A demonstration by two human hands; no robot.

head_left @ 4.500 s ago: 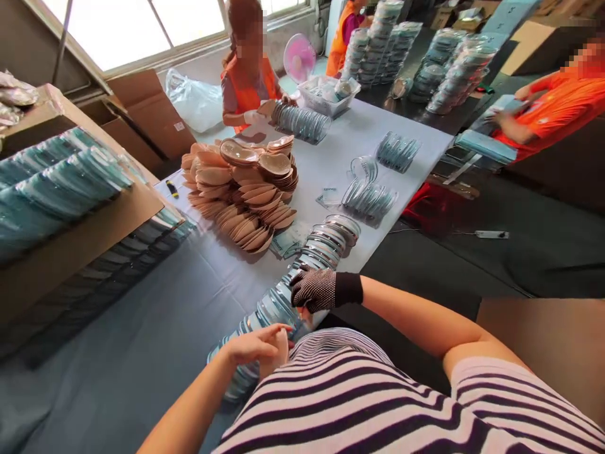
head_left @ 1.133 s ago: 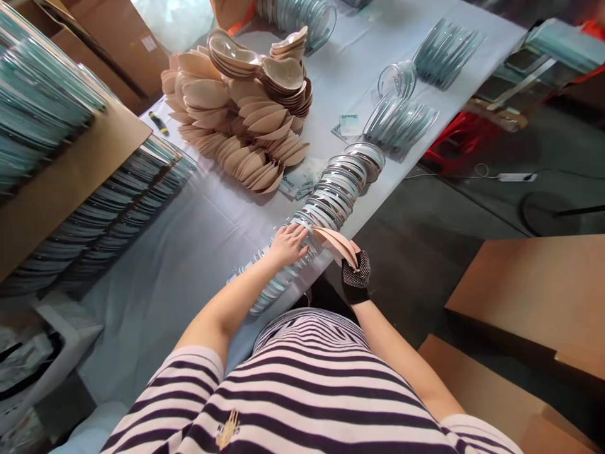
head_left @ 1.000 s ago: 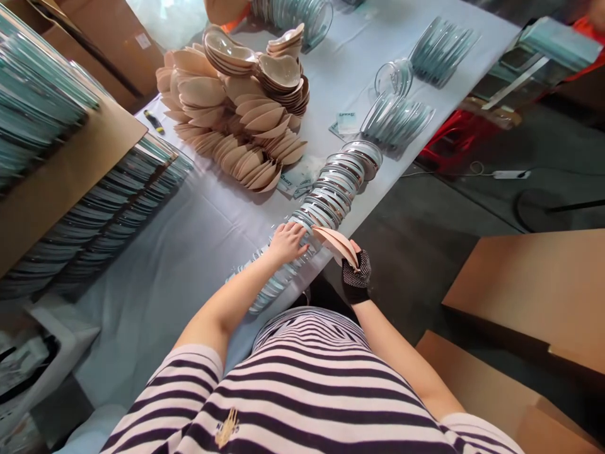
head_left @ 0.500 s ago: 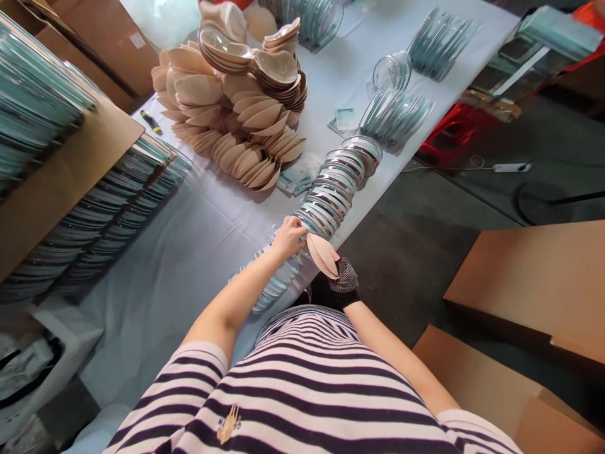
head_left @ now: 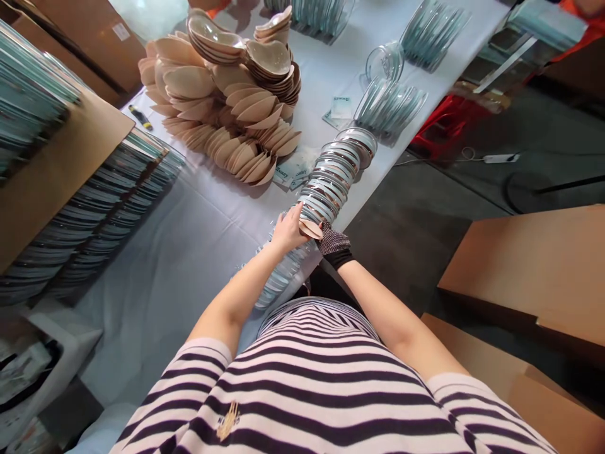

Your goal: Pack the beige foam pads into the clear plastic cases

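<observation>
A long row of clear plastic shells [head_left: 331, 180] lies along the near edge of the white table [head_left: 198, 246]. My left hand [head_left: 288, 230] rests on this row, fingers parting the shells. My right hand [head_left: 331, 239], in a black dotted glove, pushes a beige cup pad [head_left: 311, 229] into the gap beside my left hand. A big pile of beige cup pads [head_left: 227, 94] sits further back on the table.
Cardboard boxes [head_left: 524, 271] stand on the floor at the right. At the left, a box [head_left: 61, 164] and rows of teal packs [head_left: 104, 214]. More clear shells [head_left: 390, 104] and paper cards [head_left: 293, 173] lie on the table. A red object [head_left: 444, 126] is beyond the table's edge.
My right hand has carried the beige pad from beside the row up into it, next to my left hand. My left hand slid slightly further along the row.
</observation>
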